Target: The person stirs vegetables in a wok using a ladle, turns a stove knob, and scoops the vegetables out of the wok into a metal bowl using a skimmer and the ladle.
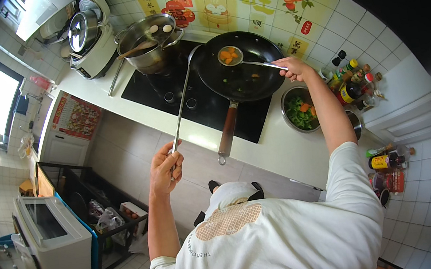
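My left hand (166,166) grips the handle of a long metal cooking utensil (183,106). Its curved head lies by the left rim of a black wok (241,85), and I cannot tell its full shape. In my right hand (294,69) is a metal skimmer (255,63), held over the wok. Orange carrot-like pieces (229,55) sit in the skimmer. A few small green and orange bits remain on the wok's dark inner surface. The wok's wooden handle (228,131) points towards me, past the counter edge. Below my right forearm, a metal bowl (287,119) holds leafy greens (297,110) and orange pieces.
On the black cooktop (145,88), a steel pot (150,64) holds a wooden spoon (136,49) and two white egg-like things. A white cooker (96,54) stands at the far left. Several sauce bottles (351,91) line the right. A black rack (130,225) stands lower left.
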